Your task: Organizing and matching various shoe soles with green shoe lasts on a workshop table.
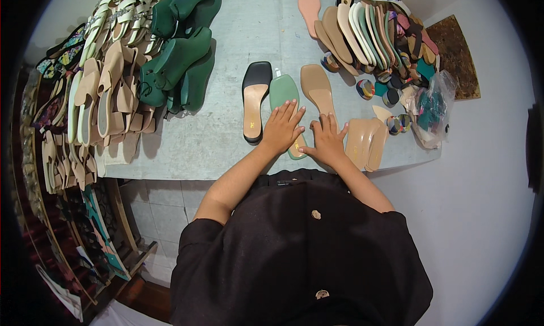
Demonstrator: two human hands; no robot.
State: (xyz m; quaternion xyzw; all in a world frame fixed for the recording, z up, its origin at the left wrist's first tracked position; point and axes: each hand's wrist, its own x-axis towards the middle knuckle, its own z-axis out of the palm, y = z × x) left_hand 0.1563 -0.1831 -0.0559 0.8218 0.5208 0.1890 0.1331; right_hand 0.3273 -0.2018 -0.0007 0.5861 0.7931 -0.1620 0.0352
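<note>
A green shoe sole (285, 88) lies on the table between a black sole with a beige insole (253, 111) on its left and a tan sole (315, 82) on its right. My left hand (282, 126) rests flat across the green sole, its fingers stretched out. Over the lower part of the tan sole is my right hand (327, 140), fingers spread and its thumb reaching to the green sole's near end. Both hands cover parts of these soles. Just right of my right hand lie several shiny tan insoles (358, 143).
Green shoe lasts (178, 65) and stacked beige sandals (111, 93) stand at the left. Several upright soles (362, 34), a pink insole (309, 13), patterned round pieces (365, 88) and a clear plastic bag (436, 102) sit at the right. The table's near edge (153, 179) runs before me.
</note>
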